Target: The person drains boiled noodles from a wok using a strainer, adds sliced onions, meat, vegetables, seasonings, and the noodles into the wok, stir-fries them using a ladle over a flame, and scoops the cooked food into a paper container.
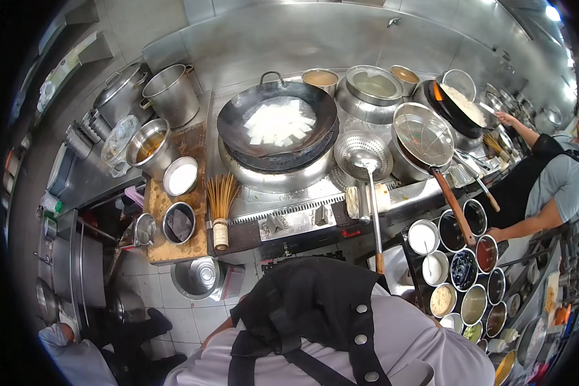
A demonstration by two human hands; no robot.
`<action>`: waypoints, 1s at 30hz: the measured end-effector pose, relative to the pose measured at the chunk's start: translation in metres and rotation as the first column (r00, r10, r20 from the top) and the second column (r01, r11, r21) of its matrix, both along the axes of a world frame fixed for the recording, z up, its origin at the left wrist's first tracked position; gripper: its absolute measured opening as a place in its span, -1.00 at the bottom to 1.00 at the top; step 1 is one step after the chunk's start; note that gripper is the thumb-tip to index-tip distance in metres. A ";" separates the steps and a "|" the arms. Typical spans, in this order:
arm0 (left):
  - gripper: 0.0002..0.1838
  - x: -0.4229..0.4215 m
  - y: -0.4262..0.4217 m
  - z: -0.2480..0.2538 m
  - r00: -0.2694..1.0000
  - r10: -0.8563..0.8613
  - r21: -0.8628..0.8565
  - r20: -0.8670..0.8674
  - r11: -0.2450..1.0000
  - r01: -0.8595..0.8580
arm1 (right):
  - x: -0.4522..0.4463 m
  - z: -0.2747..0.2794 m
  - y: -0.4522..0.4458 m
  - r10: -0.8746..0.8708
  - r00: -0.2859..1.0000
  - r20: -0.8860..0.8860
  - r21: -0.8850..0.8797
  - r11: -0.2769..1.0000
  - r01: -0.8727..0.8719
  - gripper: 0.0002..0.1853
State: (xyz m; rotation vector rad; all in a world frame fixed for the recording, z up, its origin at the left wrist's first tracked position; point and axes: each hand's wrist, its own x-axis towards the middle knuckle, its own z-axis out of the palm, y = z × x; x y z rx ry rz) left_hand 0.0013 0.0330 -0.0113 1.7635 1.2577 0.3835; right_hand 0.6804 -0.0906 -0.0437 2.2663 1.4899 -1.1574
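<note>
Two metal stockpots, 10 o'clock. Wooden board at 9, carrying bowl of white stuff. Bamboo brush, bristles up, also 9. Wire strainer over a pot, 2. Co-worker, black apron, 3. Seasoning tubs clustered, 4. Metal bucket, floor, 7-8.

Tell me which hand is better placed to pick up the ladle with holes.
Probably the right: the ladle has its handle end beside the right edge of the wearer's apron. Neither hand is in view, though.

The wok sits left of the skimmer.
</note>
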 end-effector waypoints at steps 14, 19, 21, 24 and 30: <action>-0.57 -0.104 0.001 -0.006 0.956 -0.097 -0.250 -0.277 0.968 0.025 | -0.198 0.130 -0.004 -0.166 0.936 -0.312 0.242 0.938 0.247 -0.48; -0.58 -0.128 -0.014 -0.006 0.938 -0.167 -0.290 -0.303 0.954 0.076 | -0.187 -0.003 -0.151 -0.149 0.974 -0.170 0.129 0.977 0.172 -0.41; -0.58 -0.125 -0.020 -0.006 0.933 -0.198 -0.304 -0.300 0.947 0.103 | -0.179 -0.019 -0.190 -0.163 0.981 -0.102 0.052 0.984 0.169 -0.41; -0.58 -0.116 -0.028 -0.008 0.925 -0.239 -0.301 -0.297 0.942 0.147 | -0.181 -0.009 -0.212 -0.217 0.973 -0.075 0.010 0.976 0.218 -0.41; -0.57 -0.082 -0.027 -0.011 0.926 -0.285 -0.206 -0.249 0.949 0.237 | -0.179 0.024 -0.194 -0.302 0.944 -0.130 0.104 0.943 0.316 -0.42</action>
